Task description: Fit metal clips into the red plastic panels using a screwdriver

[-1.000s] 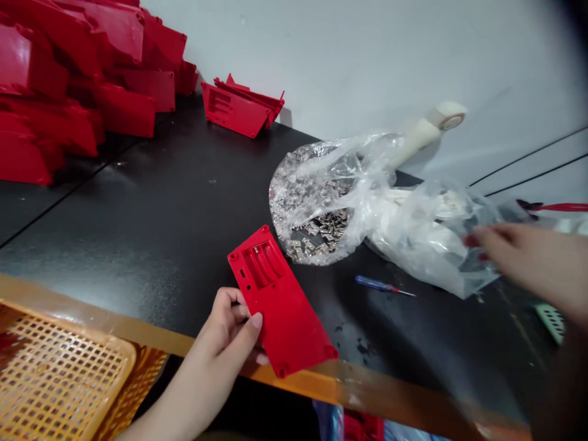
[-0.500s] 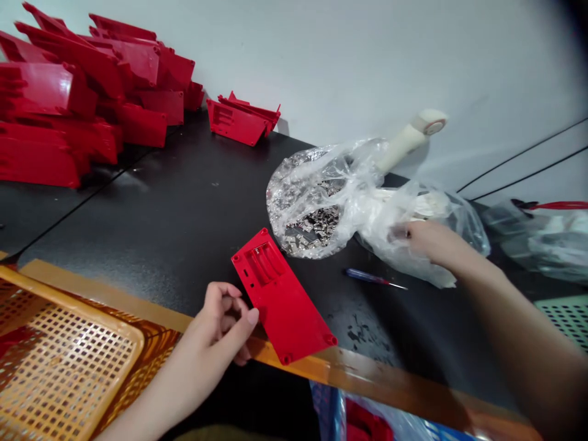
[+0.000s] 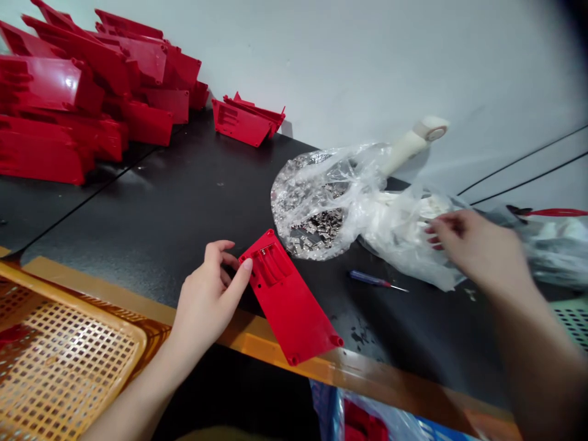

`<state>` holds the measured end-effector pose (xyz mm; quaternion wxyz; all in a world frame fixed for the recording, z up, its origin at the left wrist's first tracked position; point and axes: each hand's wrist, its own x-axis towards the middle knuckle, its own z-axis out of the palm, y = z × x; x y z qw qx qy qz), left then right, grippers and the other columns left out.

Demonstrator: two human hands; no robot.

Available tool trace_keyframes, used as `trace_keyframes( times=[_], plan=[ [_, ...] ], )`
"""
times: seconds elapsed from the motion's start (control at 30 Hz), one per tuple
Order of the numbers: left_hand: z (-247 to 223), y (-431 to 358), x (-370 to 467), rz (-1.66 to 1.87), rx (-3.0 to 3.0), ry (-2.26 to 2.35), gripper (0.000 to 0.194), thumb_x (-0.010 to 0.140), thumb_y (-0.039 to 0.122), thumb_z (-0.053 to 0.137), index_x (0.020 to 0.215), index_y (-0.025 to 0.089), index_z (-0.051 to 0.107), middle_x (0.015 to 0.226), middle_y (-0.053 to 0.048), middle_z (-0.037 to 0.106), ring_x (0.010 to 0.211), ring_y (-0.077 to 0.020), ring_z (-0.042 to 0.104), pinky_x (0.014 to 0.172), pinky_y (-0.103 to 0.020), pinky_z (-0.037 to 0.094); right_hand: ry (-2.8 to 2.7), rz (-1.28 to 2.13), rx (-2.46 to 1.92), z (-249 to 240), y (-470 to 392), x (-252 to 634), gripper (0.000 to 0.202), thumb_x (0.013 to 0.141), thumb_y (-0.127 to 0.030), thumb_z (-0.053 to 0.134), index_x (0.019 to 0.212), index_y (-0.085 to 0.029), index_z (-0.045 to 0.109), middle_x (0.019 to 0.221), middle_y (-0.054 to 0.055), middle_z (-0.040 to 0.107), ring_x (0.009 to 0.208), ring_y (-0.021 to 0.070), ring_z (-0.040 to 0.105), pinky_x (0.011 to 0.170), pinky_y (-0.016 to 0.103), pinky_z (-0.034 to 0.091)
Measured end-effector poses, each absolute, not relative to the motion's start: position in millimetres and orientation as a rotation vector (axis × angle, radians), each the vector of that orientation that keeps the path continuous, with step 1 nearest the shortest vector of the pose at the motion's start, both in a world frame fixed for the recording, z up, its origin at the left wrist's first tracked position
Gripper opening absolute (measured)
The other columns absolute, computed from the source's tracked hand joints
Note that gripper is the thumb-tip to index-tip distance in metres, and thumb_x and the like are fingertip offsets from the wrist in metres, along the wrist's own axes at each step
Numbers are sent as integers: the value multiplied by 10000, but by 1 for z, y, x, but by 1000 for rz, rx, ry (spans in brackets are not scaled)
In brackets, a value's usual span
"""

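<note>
A red plastic panel (image 3: 294, 306) with a slotted battery compartment lies at the table's front edge, its near end jutting over. My left hand (image 3: 214, 285) grips its upper left edge, the thumb on top beside the compartment and the other fingers curled at its side. A small metal contact (image 3: 263, 252) shows in the compartment. Over the right side of a clear plastic bag of white pieces (image 3: 404, 229), my right hand (image 3: 478, 245) has its fingertips drawn together; anything between them is too small to make out. A screwdriver (image 3: 370, 278) lies between the hands.
Many red panels (image 3: 110, 86) are piled at the back left, with a few more (image 3: 243, 120) beside them. Metal contacts fill a clear bag (image 3: 316, 214) near a cream handle (image 3: 416, 144). An orange basket (image 3: 73, 349) stands front left; a blue crate (image 3: 326, 404) sits below the table edge.
My right hand has come out of the bag of white pieces, moving right. My left hand has shifted up along the panel's edge, and its thumb now rests on top.
</note>
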<state>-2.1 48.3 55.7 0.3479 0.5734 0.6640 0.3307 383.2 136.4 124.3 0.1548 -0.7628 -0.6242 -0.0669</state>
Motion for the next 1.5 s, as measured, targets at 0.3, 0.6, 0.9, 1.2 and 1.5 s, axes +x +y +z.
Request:
trace_keyframes(
  times=[0.3,0.6,0.9,1.2,1.5],
  plan=[
    [44,48,-2,892,1416,1544,265,901,474,522,962,219,560,764,15,671,641,-133,596,579,-229,420,-2215,637,-1380,145,93,238,74,865,-224,634,855,-241,706,877,40,727,800,170,676,700,280,543],
    [46,51,-6,894,1352,1480,206,869,418,589,892,217,549,666,56,609,529,-90,535,488,-188,395,-2724,659,-1049,115,126,168,175,934,-169,516,887,-163,684,901,43,688,842,152,637,747,254,462],
    [46,53,-8,903,1355,1449,125,852,331,602,862,220,545,620,81,587,483,-70,516,462,-168,379,-2817,697,-967,112,136,159,153,916,-143,543,885,-176,689,890,19,685,776,139,637,680,251,444],
    [47,53,-7,921,1349,1448,118,842,321,614,849,228,542,599,96,571,459,-54,501,440,-157,365,-2897,623,-990,120,134,157,185,958,-199,493,903,-162,666,897,31,669,757,145,625,681,271,448],
    [47,54,-7,905,1356,1457,110,834,307,610,848,220,544,603,87,577,464,-61,505,449,-163,374,-2881,555,-872,110,134,159,158,929,-172,542,888,-162,694,874,34,688,769,157,647,652,266,458]
  ],
)
